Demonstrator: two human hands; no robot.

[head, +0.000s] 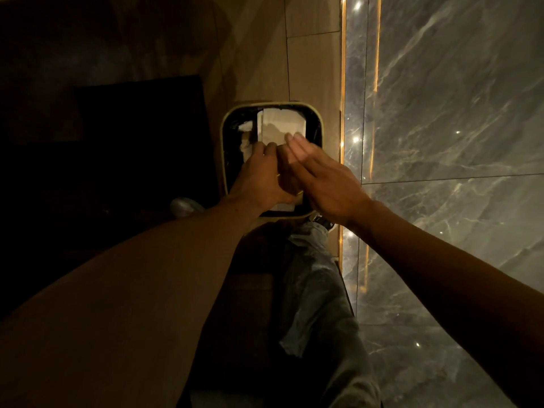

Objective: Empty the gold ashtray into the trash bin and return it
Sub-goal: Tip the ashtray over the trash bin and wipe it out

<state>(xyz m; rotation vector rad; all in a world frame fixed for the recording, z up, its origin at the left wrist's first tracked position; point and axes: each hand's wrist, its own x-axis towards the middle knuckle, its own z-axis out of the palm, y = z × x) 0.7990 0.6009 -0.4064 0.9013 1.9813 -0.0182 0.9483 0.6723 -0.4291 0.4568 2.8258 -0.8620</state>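
Over the trash bin (pixel 319 125), the left hand (pixel 262 178) grips what seems to be the ashtray (pixel 290 181), mostly hidden, tipped to spill inside, while the right hand (pixel 323 175), fingers flat and open, pats it.

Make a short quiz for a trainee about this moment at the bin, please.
1. True or false: both hands are over the trash bin.
2. Which hand grips the ashtray: A) left B) right?
3. What pale things lie inside the bin?

Key:
1. True.
2. A: the left hand is closed on it, while the right hand is flat and open beside it.
3. White paper.
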